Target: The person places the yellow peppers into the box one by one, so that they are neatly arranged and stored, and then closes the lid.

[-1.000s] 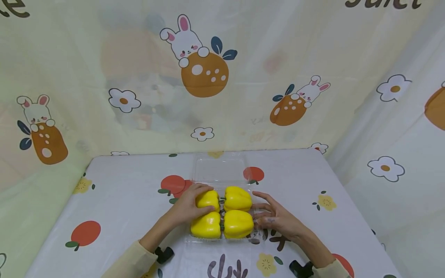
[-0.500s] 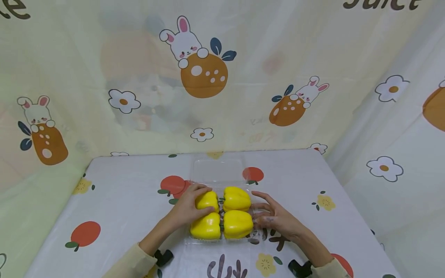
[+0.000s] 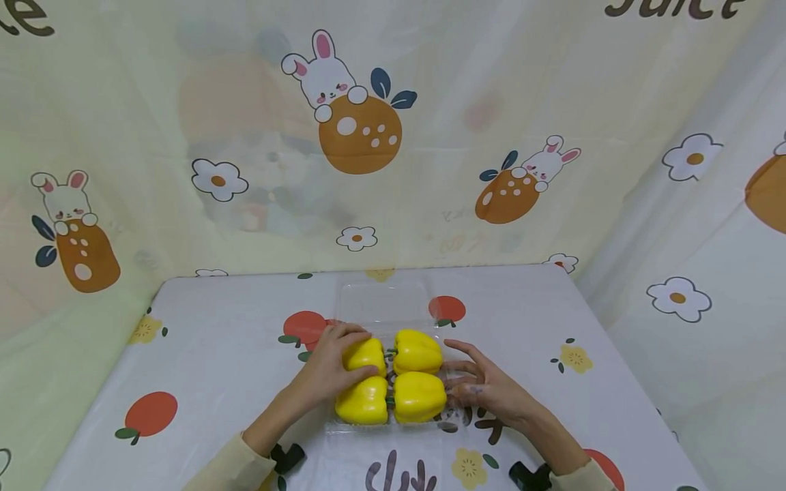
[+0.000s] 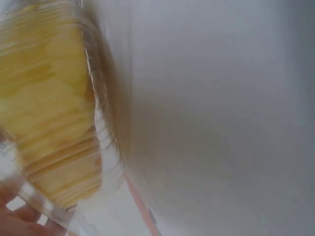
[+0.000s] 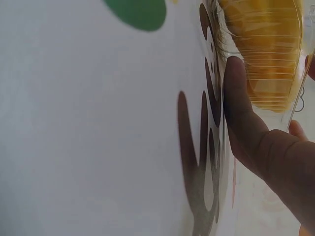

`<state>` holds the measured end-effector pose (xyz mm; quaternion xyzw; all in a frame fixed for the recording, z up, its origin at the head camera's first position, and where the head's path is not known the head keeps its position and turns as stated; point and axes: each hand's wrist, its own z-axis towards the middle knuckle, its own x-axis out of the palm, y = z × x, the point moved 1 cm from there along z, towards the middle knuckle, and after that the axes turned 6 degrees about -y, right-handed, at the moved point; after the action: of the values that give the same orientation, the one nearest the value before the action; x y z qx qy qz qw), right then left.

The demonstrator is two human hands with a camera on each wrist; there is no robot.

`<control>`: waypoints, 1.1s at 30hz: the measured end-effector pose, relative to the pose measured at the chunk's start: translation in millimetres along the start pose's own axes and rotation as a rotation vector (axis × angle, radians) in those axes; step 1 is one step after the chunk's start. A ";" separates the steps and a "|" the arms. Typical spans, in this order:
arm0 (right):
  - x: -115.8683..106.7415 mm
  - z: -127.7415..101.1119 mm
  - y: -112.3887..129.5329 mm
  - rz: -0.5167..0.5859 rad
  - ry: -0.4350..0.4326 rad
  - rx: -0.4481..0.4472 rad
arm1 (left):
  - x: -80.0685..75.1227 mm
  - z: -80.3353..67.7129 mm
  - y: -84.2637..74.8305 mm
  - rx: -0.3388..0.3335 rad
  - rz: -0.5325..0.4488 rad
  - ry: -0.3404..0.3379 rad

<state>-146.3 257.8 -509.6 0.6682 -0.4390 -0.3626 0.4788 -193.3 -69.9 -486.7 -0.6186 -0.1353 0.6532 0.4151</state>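
While hands (image 3: 399,382) flank peppers (image 3: 393,378) — clamshell lid (image 3: 382,301) (open) behind | printed tablecloth (image 3: 215,354)

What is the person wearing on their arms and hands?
Both hands are bare: the left hand and right hand wear no gloves or rings that show. Pale cream long sleeves are pushed up the forearms, and a small black device sits by each wrist.
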 end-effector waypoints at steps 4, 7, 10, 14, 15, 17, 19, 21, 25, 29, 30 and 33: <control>0.6 -0.5 0.4 0.002 0.000 -0.001 | -5.2 0.0 -0.5 -0.011 -0.022 0.009; 0.8 -0.6 0.6 0.000 -0.006 0.003 | -10.7 1.1 1.7 -0.008 -0.062 -0.018; 1.1 -0.4 0.9 -0.002 -0.012 0.006 | -17.7 4.0 6.1 0.018 -0.101 -0.086; 1.0 -0.1 0.6 -0.002 -0.011 0.004 | -28.1 8.9 12.8 0.029 -0.153 -0.165; 0.9 -0.1 0.4 -0.001 -0.011 0.004 | -30.3 10.0 14.9 0.017 -0.168 -0.176; 0.9 0.0 0.2 -0.001 -0.011 0.004 | -33.8 11.9 19.0 -0.014 -0.188 -0.195; 1.0 -0.1 0.1 0.001 -0.011 0.006 | -35.3 13.4 23.6 -0.055 -0.197 -0.212; 1.0 -0.1 0.0 0.000 -0.011 0.007 | -36.0 14.7 28.3 -0.086 -0.203 -0.222; 0.5 -0.1 -0.2 -0.002 -0.009 0.007 | -37.0 17.5 36.0 -0.131 -0.223 -0.232; -0.3 0.2 -0.8 -0.004 -0.005 0.005 | -37.7 21.0 44.2 -0.183 -0.246 -0.228; -0.4 0.3 -1.0 -0.007 -0.005 0.003 | -37.8 21.8 46.3 -0.206 -0.256 -0.221; -0.8 0.5 -1.4 -0.014 -0.003 0.002 | -38.3 24.0 52.0 -0.276 -0.301 -0.194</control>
<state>-146.8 258.7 -511.0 0.6711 -0.4356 -0.3664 0.4751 -239.1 -121.1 -491.2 -0.5768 -0.3534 0.6155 0.4045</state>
